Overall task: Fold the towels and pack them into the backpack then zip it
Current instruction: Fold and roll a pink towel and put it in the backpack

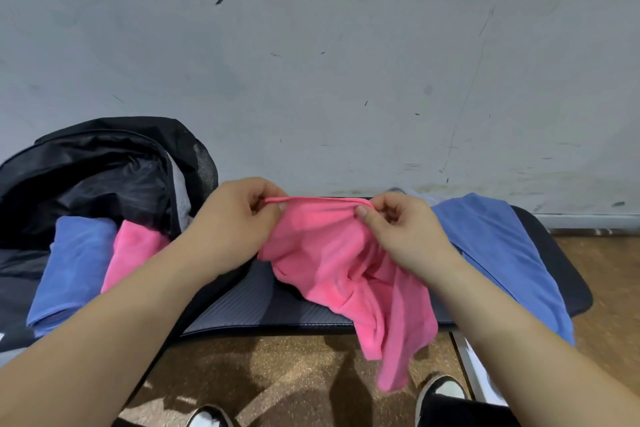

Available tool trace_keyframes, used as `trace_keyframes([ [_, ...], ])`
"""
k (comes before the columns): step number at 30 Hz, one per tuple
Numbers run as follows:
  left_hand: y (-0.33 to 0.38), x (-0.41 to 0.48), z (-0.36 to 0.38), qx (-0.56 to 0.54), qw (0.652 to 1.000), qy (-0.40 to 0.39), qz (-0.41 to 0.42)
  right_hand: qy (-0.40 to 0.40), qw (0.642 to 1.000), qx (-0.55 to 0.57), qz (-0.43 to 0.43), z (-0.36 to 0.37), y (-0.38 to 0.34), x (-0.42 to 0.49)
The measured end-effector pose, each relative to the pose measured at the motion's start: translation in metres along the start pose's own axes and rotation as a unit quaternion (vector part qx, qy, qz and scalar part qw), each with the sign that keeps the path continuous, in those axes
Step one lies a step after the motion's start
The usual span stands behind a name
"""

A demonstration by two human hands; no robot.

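Observation:
A crumpled pink towel (332,263) hangs between my hands above the dark table (263,308). My left hand (235,218) and my right hand (401,232) each pinch its top hem, and its lower end droops past the table's front edge. At the left an open black backpack (104,170) lies on its side. A folded blue towel (72,267) and a folded pink towel (133,250) rest at its mouth. An unfolded blue towel (498,253) is spread at the right, draped over the table's corner.
A scuffed grey wall (311,62) rises right behind the table. Brown speckled floor (270,367) shows below, with my two shoes at the bottom edge. A white table leg (467,360) stands at the lower right.

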State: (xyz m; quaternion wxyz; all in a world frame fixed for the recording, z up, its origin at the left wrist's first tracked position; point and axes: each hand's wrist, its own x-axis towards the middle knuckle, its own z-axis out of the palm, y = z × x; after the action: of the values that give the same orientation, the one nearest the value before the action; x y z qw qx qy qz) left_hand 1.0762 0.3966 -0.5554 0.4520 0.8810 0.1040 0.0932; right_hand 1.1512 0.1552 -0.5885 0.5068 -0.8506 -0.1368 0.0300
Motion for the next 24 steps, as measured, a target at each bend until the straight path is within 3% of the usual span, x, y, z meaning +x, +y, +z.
trace_keyframes([
  [5, -0.001, 0.001, -0.005, -0.124, 0.99, 0.02, -0.072, -0.031, 0.997, -0.06, 0.024, -0.005, -0.002, -0.002],
  [8, 0.001, 0.009, -0.013, -0.192, 0.964, 0.15, -0.109, -0.096, 0.957, -0.262, 0.082, -0.018, 0.003, -0.001],
  [10, 0.001, 0.011, -0.017, -0.154, 0.959, 0.209, -0.112, -0.126, 0.922, -0.339, 0.139, -0.028, 0.012, 0.003],
  [14, 0.009, -0.001, 0.002, -0.113, 0.984, 0.098, -0.099, -0.151, 0.88, -0.407, 0.195, -0.037, 0.02, 0.007],
  [16, 0.011, -0.003, 0.014, -0.081, 0.992, 0.038, -0.092, -0.142, 0.893, -0.388, 0.178, -0.038, 0.02, 0.007],
  [20, 0.012, -0.003, 0.029, -0.072, 0.993, -0.047, -0.081, -0.046, 0.971, -0.224, 0.072, -0.031, 0.002, -0.002],
  [24, 0.017, -0.005, 0.04, -0.065, 0.995, -0.072, -0.02, -0.018, 0.996, -0.09, -0.018, -0.018, -0.019, -0.014],
])
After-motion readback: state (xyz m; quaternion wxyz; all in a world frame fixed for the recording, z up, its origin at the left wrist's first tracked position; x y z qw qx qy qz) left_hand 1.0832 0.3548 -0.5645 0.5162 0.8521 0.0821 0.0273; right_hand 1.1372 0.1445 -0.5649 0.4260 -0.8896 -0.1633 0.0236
